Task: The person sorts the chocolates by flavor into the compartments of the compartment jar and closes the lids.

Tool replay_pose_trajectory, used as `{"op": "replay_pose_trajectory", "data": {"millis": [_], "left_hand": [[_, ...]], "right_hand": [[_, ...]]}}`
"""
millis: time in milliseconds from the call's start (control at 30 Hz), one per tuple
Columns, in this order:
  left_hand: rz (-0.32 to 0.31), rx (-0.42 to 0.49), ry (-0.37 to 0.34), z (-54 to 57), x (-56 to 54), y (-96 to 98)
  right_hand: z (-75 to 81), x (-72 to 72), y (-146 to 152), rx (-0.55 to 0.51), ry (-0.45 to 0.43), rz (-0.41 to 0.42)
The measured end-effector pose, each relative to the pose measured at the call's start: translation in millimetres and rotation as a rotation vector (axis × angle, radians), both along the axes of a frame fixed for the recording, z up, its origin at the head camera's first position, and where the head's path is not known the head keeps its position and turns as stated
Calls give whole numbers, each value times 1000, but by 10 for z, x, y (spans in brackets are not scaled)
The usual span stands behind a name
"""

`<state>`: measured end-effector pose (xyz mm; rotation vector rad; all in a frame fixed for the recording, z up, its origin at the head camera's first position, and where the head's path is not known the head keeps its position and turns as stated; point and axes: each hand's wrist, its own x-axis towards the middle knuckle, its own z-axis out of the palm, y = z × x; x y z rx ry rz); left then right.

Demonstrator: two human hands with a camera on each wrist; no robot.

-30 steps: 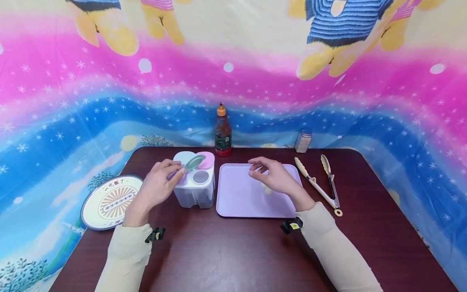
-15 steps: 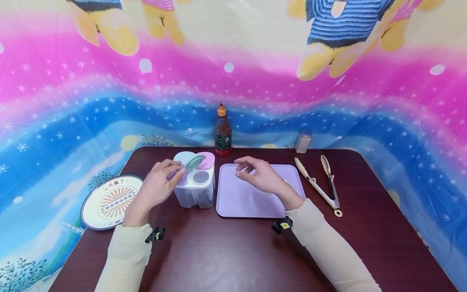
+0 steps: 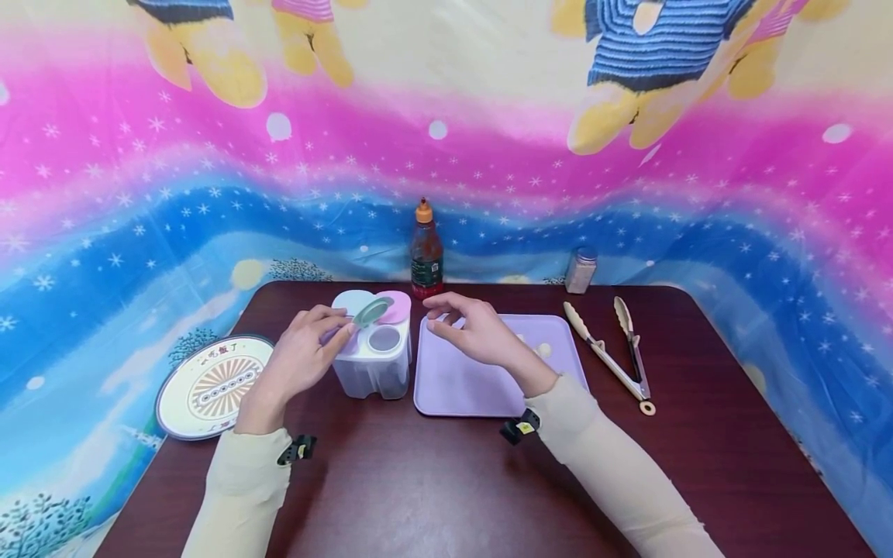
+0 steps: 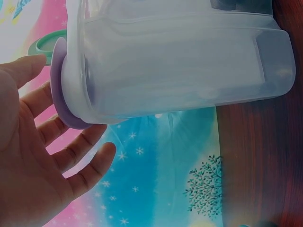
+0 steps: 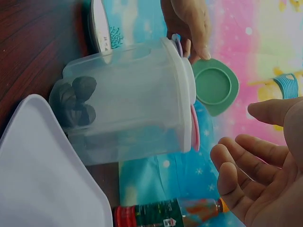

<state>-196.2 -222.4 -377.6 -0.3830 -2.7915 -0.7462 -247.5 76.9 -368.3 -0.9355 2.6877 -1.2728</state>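
Observation:
A clear storage box [image 3: 373, 372] with several compartments stands left of the purple tray [image 3: 453, 387]. Its green lid [image 3: 374, 311] is tilted up off a round opening [image 3: 384, 338]. My left hand [image 3: 300, 356] pinches the edge of that lid between thumb and finger, its other fingers beside the purple lid [image 4: 59, 85]. Pink [image 3: 394, 305] and pale blue lids [image 3: 353, 300] lie flat behind. Dark round pieces [image 5: 85, 88] show through the box wall. Over the tray, my right hand [image 3: 470, 329] has loosely bent fingers with nothing between them. Small pale pieces [image 3: 543, 350] lie on the tray.
A red sauce bottle [image 3: 427, 260] stands behind the box and tray. Tongs [image 3: 607, 353] lie spread right of the tray, with a small shaker jar [image 3: 580, 271] behind them. At the left table edge is a patterned oval plate [image 3: 209, 387].
My right hand has moved left across the tray toward the box, uncovering the pale pieces. My left hand and the green lid have stayed in place.

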Motion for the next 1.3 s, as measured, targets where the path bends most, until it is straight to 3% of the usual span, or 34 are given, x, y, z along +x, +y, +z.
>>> {"op": "replay_pose_trajectory", "data": {"millis": [1100, 1300], "left_hand": [[1, -4, -29, 4, 4, -10], [0, -10, -35, 8, 3, -7]], "right_hand": [[127, -12, -375, 54, 38, 160], [140, 2, -396, 58, 35, 160]]}}
